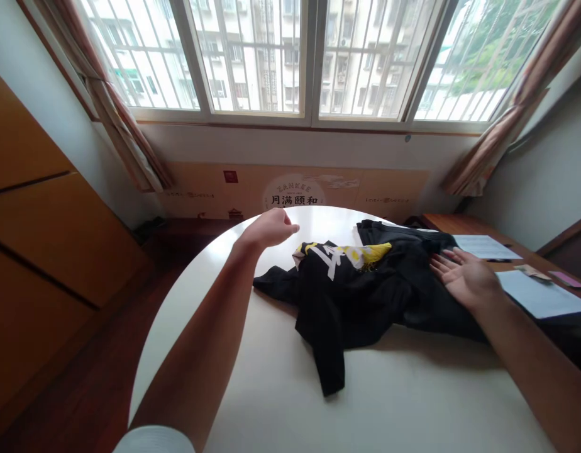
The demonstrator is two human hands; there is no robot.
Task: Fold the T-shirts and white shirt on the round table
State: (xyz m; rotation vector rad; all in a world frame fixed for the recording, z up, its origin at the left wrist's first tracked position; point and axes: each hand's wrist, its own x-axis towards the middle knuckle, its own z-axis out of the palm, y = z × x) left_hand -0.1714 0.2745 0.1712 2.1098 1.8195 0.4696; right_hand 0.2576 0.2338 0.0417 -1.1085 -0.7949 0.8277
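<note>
Over a white table (281, 390), right grip (464, 278) open on black shirt (351, 308), left grip (266, 228) clenched

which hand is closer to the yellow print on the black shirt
Left hand: nearer, curled just left of the yellow print and off the black shirt. Right hand: farther, lying flat on the shirt to the right of the print.

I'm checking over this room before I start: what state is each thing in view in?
Left hand, loosely curled, raised beside the shirt
Right hand, open, fingers spread on the shirt
Black printed shirt, crumpled on the round white table
Curtains, drawn aside
Window, appears shut
</note>
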